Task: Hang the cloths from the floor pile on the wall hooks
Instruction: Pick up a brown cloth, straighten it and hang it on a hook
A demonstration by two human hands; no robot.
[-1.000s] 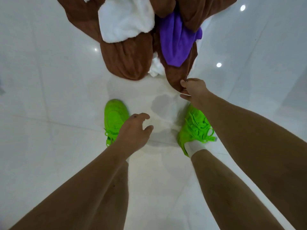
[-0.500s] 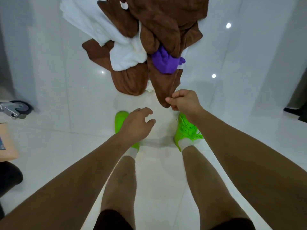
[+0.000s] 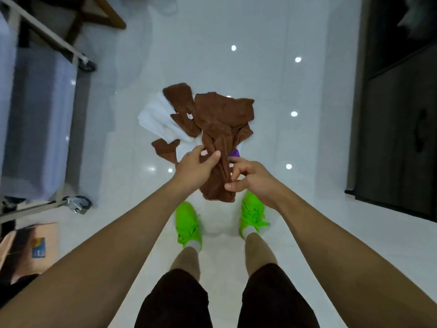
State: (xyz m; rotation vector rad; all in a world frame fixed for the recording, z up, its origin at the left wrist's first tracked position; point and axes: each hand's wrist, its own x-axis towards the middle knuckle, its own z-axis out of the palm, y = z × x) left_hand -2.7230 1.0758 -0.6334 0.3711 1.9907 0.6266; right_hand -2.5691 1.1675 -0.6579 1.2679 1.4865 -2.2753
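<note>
Between our two hands, we are holding a crumpled brown terry cloth (image 3: 218, 183) above the glossy white tile floor (image 3: 295, 209). Our left hand (image 3: 196, 168) is pinching its upper fold and our right hand (image 3: 250, 177) is gripping the bunched edge, probably to find a corner for hooking. Beyond, the pile of brown and white cloths (image 3: 201, 117) is lying near our bright green sneakers (image 3: 189, 226).
</note>
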